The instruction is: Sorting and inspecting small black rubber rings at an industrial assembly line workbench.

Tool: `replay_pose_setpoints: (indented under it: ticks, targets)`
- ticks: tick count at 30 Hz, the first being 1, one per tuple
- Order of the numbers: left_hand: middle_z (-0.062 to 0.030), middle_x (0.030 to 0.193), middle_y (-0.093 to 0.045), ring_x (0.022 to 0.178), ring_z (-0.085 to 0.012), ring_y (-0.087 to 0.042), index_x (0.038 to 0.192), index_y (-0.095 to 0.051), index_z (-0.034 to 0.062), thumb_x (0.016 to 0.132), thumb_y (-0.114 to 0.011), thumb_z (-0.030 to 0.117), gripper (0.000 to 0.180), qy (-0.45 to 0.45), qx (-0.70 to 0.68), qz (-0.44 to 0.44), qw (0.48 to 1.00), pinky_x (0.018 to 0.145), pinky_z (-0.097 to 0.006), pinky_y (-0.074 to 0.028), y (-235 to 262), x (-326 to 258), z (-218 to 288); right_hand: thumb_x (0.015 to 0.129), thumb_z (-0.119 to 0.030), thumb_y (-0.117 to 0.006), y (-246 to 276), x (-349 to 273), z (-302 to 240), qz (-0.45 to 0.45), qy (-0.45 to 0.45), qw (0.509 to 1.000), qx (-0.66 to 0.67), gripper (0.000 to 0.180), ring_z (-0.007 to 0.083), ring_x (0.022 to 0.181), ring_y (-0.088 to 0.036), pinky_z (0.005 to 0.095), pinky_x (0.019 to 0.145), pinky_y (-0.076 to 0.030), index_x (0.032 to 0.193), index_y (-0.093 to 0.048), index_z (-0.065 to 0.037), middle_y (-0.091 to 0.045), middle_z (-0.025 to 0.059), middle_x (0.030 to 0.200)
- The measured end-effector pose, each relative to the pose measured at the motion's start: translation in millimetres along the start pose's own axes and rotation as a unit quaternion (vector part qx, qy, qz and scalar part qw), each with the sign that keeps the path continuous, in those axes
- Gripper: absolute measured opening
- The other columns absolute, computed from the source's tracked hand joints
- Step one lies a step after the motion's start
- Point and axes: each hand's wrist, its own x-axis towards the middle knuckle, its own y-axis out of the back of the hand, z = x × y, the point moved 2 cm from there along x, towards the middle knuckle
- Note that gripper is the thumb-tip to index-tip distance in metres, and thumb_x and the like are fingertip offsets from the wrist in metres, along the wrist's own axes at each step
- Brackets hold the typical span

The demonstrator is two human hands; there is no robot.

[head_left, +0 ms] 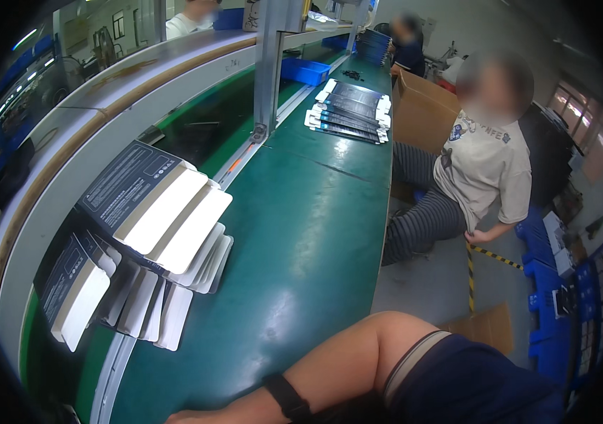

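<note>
My right arm crosses the lower edge with a dark band at the wrist. Only the back part of my right hand (pixel 190 416) shows, low over the near side of the green table (pixel 294 283). Its fingers are cut off by the frame, so I cannot see what they hold or touch. My left hand is out of view. Beyond my right hand, at the left, lies a loose stack of dark printed cartons (pixel 128 191) with white flaps. Several more cartons (pixel 75 286) lean in a fanned pile beside and under it.
Farther along the table lies another stack of flat cartons (pixel 351 106). A blue bin (pixel 305 71) stands behind a metal post (pixel 267 85). At the right a co-worker (pixel 489 166) sits beside a large cardboard box (pixel 422 106). Blue crates (pixel 545 283) stand at the far right.
</note>
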Motion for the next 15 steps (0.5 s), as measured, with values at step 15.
replay_pose_setpoints:
  ticks: [15]
  targets:
    - [-0.0164, 0.118, -0.049, 0.104, -0.0256, -0.056, 0.115, -0.057, -0.0001, 0.100, -0.053, 0.026, 0.030, 0.016, 0.001, -0.038, 0.999, 0.090, -0.042, -0.048, 6.6, 3.1, 2.4, 0.083, -0.016, -0.068, -3.2, 2.6, 3.3, 0.027, 0.042, 0.998, -0.031, 0.013, 0.0302, 0.066, -0.064, 0.0386, 0.058, -0.050, 0.079, -0.058, -0.008, -0.064, 0.0125, 0.071]
